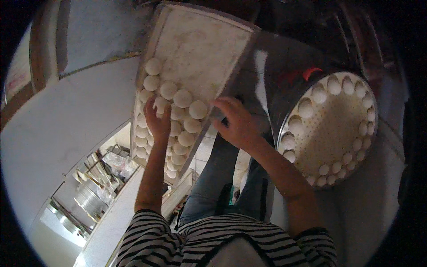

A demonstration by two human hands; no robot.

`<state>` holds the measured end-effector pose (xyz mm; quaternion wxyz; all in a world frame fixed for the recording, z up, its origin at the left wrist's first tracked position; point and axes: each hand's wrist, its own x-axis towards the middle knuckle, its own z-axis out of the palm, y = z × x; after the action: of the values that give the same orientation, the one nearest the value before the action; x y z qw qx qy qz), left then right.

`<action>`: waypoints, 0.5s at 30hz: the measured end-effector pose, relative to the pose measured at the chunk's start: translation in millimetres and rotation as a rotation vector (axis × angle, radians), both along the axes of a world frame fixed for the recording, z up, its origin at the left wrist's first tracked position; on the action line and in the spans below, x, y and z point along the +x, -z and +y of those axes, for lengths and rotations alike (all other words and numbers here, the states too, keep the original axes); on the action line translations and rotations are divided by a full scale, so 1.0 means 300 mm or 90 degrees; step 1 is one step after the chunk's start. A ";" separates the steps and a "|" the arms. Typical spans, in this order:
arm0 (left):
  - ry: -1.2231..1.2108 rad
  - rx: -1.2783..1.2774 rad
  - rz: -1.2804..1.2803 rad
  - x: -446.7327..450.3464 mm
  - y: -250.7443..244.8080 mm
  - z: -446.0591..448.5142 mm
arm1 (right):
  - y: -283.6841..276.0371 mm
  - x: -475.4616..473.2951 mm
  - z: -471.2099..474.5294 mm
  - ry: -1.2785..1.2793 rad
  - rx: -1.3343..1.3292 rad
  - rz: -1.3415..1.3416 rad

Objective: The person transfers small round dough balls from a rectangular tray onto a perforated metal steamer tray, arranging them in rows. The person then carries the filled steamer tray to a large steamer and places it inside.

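Observation:
Pale round dough balls (182, 98) lie close together in a long shallow tray (196, 43). My left hand (159, 121) reaches over the tray's left side, its thumb and fingers around one dough ball (161, 104). Just past the tray's right edge is my right hand (237, 123), fingers curved and apart, with nothing visible between them. Its fingertips point at the nearest dough ball (198, 109), with a small gap. On my right, a round perforated steamer tray (320, 133) carries more dough balls (319, 95) along its rim and at its lower right.
A pale wall or panel (66, 96) rises on the left. Below it, a shelf opening shows a round metal pot (88, 200) and plastic bags (118, 163). A red object (312, 73) lies behind the steamer tray. Tiled floor (201, 150) shows beside my legs.

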<state>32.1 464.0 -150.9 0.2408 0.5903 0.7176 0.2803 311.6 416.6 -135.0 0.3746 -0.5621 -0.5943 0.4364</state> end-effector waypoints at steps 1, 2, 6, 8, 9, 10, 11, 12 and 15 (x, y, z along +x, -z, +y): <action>-0.016 0.000 0.007 -0.048 0.033 0.037 | 0.004 -0.074 0.078 -0.075 0.002 -0.032; -0.031 0.009 0.026 -0.077 0.070 0.074 | 0.016 -0.132 0.142 -0.116 -0.055 -0.067; -0.073 -0.061 0.143 -0.108 0.182 0.254 | 0.098 -0.306 0.255 -0.195 -0.154 -0.178; -0.184 -0.123 0.128 -0.056 0.212 0.300 | 0.145 -0.358 0.255 -0.193 -0.181 -0.229; -0.209 -0.131 0.188 -0.019 0.224 0.314 | 0.166 -0.374 0.250 -0.190 -0.196 -0.253; -0.249 -0.162 0.237 0.023 0.237 0.330 | 0.183 -0.382 0.244 -0.188 -0.218 -0.264; -0.290 -0.204 0.296 0.055 0.244 0.349 | 0.194 -0.384 0.240 -0.188 -0.210 -0.253; -0.344 -0.247 0.323 0.077 0.248 0.371 | 0.199 -0.378 0.239 -0.188 -0.212 -0.226; -0.326 -0.244 0.413 0.121 0.248 0.408 | 0.171 -0.333 0.242 -0.195 -0.160 -0.121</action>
<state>68.3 586.4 -225.4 0.0314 0.3957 0.9178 -0.0067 211.7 489.3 -186.4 0.1732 -0.5462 -0.6463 0.5039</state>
